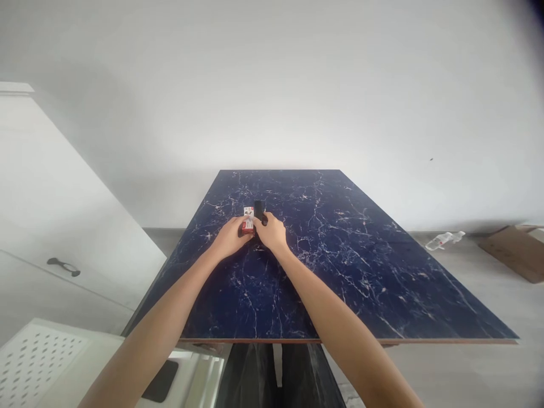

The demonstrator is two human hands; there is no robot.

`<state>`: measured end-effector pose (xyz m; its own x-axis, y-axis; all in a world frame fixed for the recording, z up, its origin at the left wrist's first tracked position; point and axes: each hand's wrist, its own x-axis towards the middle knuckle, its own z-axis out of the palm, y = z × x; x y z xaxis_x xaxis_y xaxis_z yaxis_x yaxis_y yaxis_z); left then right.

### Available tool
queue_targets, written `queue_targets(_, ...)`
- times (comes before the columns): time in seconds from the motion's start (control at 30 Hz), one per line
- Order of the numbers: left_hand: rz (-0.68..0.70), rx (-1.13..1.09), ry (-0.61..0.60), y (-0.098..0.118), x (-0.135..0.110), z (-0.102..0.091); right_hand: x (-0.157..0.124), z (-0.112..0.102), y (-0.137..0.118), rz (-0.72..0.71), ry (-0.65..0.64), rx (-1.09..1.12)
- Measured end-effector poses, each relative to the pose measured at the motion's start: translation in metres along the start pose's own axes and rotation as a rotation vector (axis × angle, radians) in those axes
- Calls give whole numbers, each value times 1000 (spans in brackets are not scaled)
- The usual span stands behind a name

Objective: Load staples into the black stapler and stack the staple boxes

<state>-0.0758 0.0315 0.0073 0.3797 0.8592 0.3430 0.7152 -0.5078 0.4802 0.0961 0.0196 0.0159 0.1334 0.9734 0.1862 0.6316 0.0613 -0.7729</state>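
A small red and white box [249,212] rests upright near the middle of the dark blue marbled table [331,255]. My left hand [233,237] is closed around its left side, thumb across the front. Just right of it stands a small black object [258,207], touching or nearly touching the box; its kind is too small to make out. Around that black object my right hand [272,230] is closed, with the thumb reaching over toward the box. Fingers behind both things are partly hidden.
To the left stands a white cabinet [55,187] with a dark handle [63,266]. A white perforated chair or unit [80,362] is at lower left. Beyond the right table edge, a clear plastic bottle [444,241] and a cardboard box [512,252] lie on the floor.
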Motion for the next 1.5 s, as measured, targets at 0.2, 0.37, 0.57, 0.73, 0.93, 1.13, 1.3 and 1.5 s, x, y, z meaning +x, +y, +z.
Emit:
queue_targets(0.2, -55, -24, 22, -6, 2, -2, -1, -11, 13, -100, -148, 118)
queue_targets(0.37, -104, -31, 15, -6, 1, -7, -3, -10, 18, -105, -248, 317)
queue_targets(0.57, -150, -10, 61, -20, 0, -14, -13, 11, 14, -98, -394, 525)
queue_targets(0.73, -281, -169, 103, -33, 4, -16, -21, 11, 5, -140, -426, 429)
queue_targets(0.93, -311, -170, 193, -34, 4, -13, -23, 8, 3, -170, -360, 301)
queue_targets(1.13, -337, -225, 301, -41, 4, -8, -28, 10, 0, -180, -349, 325)
queue_targets(1.3, -340, -308, 378, -49, 5, -4, -29, 13, 1, -204, -342, 351)
queue_targets(1.5, -381, -441, 528, -54, 7, -7, -29, 15, 3, -195, -338, 348)
